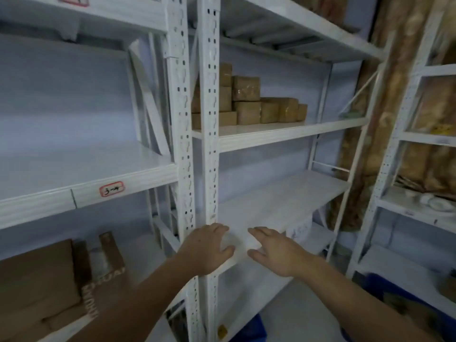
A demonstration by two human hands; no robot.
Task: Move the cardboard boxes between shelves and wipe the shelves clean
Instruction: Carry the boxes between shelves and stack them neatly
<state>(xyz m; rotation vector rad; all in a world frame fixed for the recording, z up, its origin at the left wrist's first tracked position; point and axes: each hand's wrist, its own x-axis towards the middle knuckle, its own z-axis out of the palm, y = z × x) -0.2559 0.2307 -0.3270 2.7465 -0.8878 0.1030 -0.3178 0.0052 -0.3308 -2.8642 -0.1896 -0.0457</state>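
Note:
Several small brown cardboard boxes (246, 104) are stacked on the upper white shelf (291, 134) of the middle rack. One level down lies a bare white shelf (278, 198). My left hand (207, 248) and my right hand (276, 253) reach side by side over this lower shelf's front edge, palms down, fingers relaxed, holding nothing. Whether they touch the shelf is unclear. Larger flat cardboard boxes (42, 287) lie on a low shelf of the left rack.
A perforated white upright (209, 144) stands between the left and middle racks. The left rack's shelf carries a red-framed label (111, 189). A third rack (419, 208) at the right holds white items and brown wrapped goods. Blue bins (254, 328) sit on the floor.

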